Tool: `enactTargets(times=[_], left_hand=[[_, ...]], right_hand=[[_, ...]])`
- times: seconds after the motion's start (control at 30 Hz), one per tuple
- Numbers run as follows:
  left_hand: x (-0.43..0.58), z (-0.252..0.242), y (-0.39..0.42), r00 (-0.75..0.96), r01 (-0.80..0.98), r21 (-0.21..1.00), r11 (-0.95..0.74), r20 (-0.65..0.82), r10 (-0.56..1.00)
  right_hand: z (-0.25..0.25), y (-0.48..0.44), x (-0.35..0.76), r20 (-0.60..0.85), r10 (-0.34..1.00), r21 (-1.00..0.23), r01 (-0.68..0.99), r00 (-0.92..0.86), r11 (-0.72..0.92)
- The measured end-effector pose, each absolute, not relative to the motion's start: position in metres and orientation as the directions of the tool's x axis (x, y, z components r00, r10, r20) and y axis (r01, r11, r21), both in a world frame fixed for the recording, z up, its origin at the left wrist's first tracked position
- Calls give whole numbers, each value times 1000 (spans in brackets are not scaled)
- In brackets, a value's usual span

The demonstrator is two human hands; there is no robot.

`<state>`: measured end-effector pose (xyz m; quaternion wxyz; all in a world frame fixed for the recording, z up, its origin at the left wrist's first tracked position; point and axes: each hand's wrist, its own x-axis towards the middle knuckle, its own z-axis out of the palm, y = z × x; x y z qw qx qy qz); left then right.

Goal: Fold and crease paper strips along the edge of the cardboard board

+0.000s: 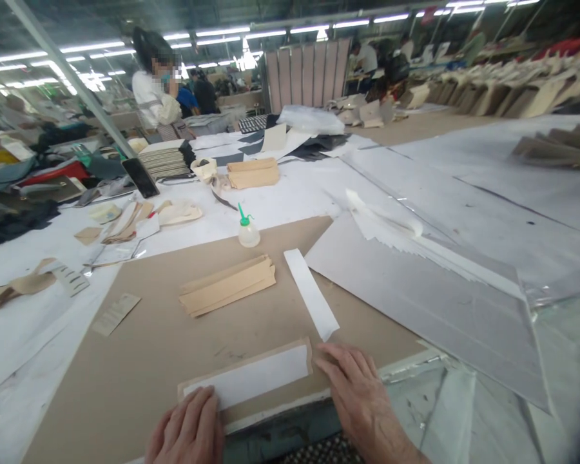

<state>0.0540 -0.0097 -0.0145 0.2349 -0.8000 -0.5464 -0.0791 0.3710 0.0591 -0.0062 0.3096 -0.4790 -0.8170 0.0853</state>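
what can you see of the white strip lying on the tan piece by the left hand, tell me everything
The white strip is long, narrow and plain, thin like paper. It lies flat on the tan piece, which shows as a border along its far edge and right end. Both lie on the brown board, near its front edge, with the strip's right end farther from the person. The left grip covers part of its left end, fingertips seemingly resting on it.

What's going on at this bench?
The left hand rests on the left end of a white strip lying on a tan piece. The right hand is by the right end; contact is unclear. Beyond, a second white strip and tan stack lie on the brown board.
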Motion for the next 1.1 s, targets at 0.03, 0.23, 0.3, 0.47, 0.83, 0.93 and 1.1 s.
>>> enactTargets(times=[0.03,0.23,0.3,0.47,0.83,0.93,1.1], left_hand=[[66,-13,-6,398,913,-258,-316,392,829],[155,-6,26,397,864,125,-488,426,813],[172,-4,34,385,859,178,-481,397,834],[180,-1,43,414,851,176,-495,355,838],[188,-23,41,356,906,82,-416,385,851],[188,-29,39,342,918,46,-394,412,845],[189,-35,35,346,933,-41,-358,381,858]], right_hand=[[-5,59,373,427,836,-441,728,-344,525],[-4,57,380,385,834,-445,711,-396,544],[-3,58,381,370,827,-441,703,-425,558],[-2,59,382,355,800,-391,701,-483,597],[-6,62,377,299,799,-305,742,-521,597],[-8,62,377,301,804,-289,754,-514,590],[-12,61,377,316,807,-267,770,-499,580]])
